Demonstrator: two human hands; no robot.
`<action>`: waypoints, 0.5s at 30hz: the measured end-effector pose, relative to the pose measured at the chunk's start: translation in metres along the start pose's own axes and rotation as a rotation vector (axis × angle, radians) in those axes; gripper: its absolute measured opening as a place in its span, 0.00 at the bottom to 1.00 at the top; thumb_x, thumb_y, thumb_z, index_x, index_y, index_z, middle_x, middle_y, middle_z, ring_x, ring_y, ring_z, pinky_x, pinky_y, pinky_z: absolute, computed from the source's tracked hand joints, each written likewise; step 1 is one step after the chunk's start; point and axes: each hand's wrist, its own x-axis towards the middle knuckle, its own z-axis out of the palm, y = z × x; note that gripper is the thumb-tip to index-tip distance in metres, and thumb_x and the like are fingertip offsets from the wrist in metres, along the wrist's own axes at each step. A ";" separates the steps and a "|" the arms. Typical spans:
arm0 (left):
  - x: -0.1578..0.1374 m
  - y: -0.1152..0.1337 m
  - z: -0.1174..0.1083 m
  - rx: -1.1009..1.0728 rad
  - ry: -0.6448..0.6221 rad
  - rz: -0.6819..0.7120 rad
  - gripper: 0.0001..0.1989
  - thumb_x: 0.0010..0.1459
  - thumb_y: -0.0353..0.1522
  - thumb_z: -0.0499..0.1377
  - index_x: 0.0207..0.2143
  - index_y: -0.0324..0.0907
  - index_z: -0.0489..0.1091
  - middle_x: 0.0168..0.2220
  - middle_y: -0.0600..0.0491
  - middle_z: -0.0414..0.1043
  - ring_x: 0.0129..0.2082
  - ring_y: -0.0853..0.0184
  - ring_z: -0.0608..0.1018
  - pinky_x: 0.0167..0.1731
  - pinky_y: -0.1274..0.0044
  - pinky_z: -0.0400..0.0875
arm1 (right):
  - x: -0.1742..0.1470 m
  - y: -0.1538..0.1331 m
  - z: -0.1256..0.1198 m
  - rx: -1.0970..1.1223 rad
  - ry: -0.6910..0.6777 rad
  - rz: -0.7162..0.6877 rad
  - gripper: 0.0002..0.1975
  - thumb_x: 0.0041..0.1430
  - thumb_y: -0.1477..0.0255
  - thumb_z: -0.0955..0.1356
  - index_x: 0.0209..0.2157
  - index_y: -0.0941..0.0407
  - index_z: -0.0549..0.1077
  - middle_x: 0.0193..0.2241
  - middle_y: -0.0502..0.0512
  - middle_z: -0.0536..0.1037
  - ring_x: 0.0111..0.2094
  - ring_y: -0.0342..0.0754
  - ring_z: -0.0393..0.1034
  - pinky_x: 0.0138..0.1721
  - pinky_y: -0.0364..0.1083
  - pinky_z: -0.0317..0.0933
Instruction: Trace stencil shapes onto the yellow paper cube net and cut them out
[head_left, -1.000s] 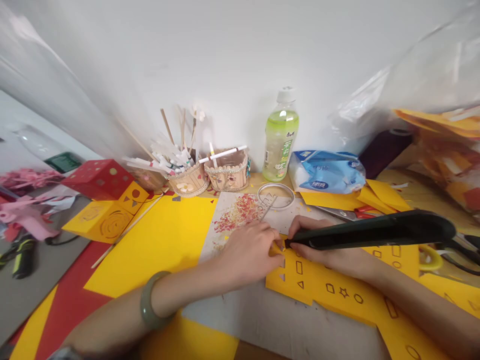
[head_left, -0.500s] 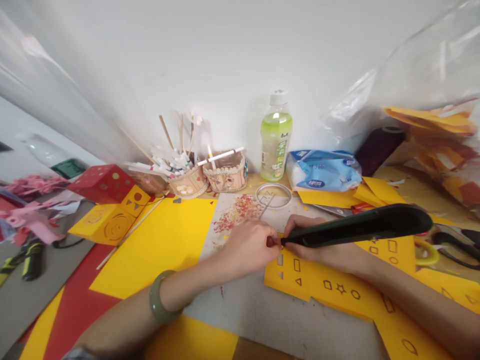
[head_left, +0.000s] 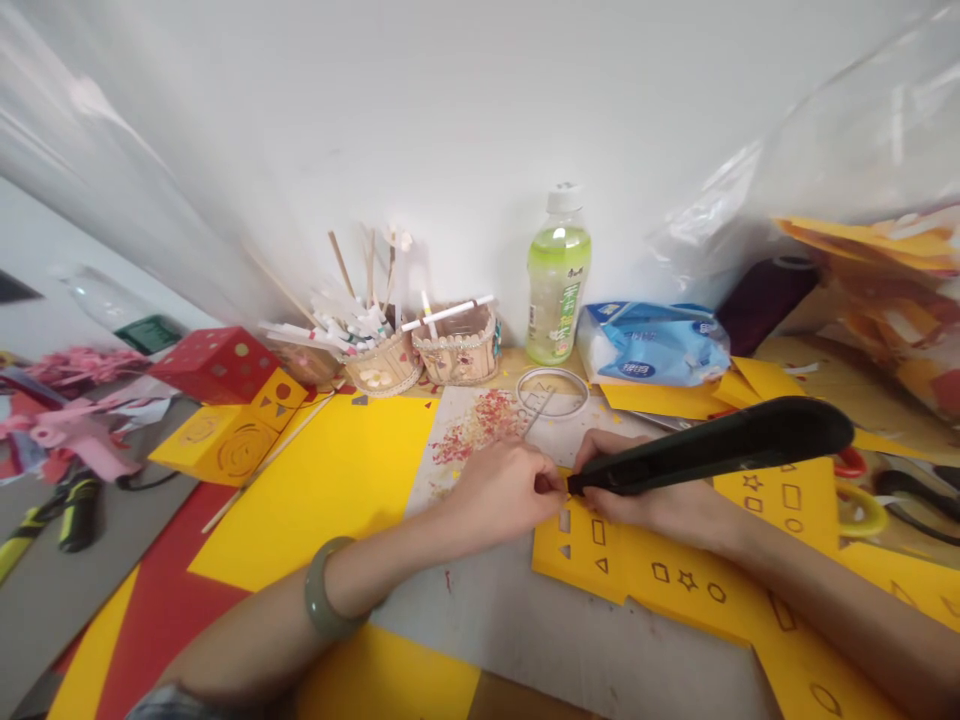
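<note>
My right hand (head_left: 637,490) grips a black-handled craft knife (head_left: 720,448), its handle slanting up to the right and its tip pointing left and down. Fingers and handle cover the blade. Right at the tip, my left hand (head_left: 510,490) is closed, thumb and fingers pressed together; what they pinch, if anything, is hidden. Under both hands lies a yellow card sheet (head_left: 637,578) with drawn rectangles, triangles, a star and circles. A rectangle and a triangle near its left edge are cut through, showing grey. The card rests on a grey board (head_left: 517,620).
At the back stand two wooden pots (head_left: 459,352) with pens, a drink bottle (head_left: 559,285) and a tissue pack (head_left: 652,345). A tape ring (head_left: 553,393) lies before them. Left are a red box (head_left: 217,365) and a pink glue gun (head_left: 86,430); right, scissors (head_left: 911,505).
The whole view has shifted slightly, so things appear a little to the right. The knife handle sits a touch lower in angle; both hands stay in the same place on the card.
</note>
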 end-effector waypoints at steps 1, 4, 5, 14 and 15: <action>0.000 0.000 0.000 -0.005 -0.004 -0.004 0.05 0.50 0.27 0.60 0.28 0.43 0.77 0.28 0.56 0.77 0.29 0.67 0.76 0.28 0.78 0.67 | 0.000 0.000 0.000 -0.001 0.003 -0.003 0.02 0.47 0.72 0.66 0.25 0.53 0.66 0.21 0.47 0.71 0.22 0.43 0.64 0.22 0.42 0.58; 0.000 0.001 -0.001 -0.017 -0.018 -0.017 0.06 0.50 0.27 0.60 0.28 0.42 0.77 0.29 0.56 0.77 0.30 0.67 0.76 0.29 0.78 0.67 | -0.001 0.001 0.000 -0.002 0.006 -0.009 0.02 0.48 0.73 0.66 0.26 0.54 0.66 0.22 0.47 0.71 0.23 0.43 0.64 0.23 0.42 0.59; 0.000 0.001 -0.001 -0.021 -0.025 -0.022 0.06 0.50 0.27 0.60 0.28 0.42 0.77 0.29 0.55 0.77 0.30 0.67 0.76 0.29 0.78 0.67 | -0.001 0.001 0.000 0.003 0.005 -0.009 0.02 0.48 0.73 0.66 0.26 0.54 0.67 0.22 0.47 0.71 0.24 0.43 0.64 0.23 0.42 0.59; 0.001 0.004 -0.007 -0.058 -0.088 -0.073 0.06 0.51 0.28 0.59 0.30 0.42 0.78 0.31 0.54 0.77 0.32 0.66 0.76 0.33 0.77 0.68 | 0.000 0.003 0.002 0.032 -0.006 0.004 0.03 0.48 0.73 0.66 0.26 0.54 0.65 0.20 0.46 0.70 0.21 0.41 0.62 0.20 0.41 0.56; 0.001 0.005 -0.007 -0.061 -0.093 -0.078 0.07 0.51 0.28 0.59 0.30 0.42 0.78 0.32 0.54 0.77 0.32 0.66 0.76 0.33 0.77 0.68 | 0.000 0.003 0.002 0.031 -0.006 0.007 0.02 0.49 0.73 0.66 0.26 0.53 0.65 0.19 0.46 0.70 0.21 0.41 0.62 0.20 0.40 0.56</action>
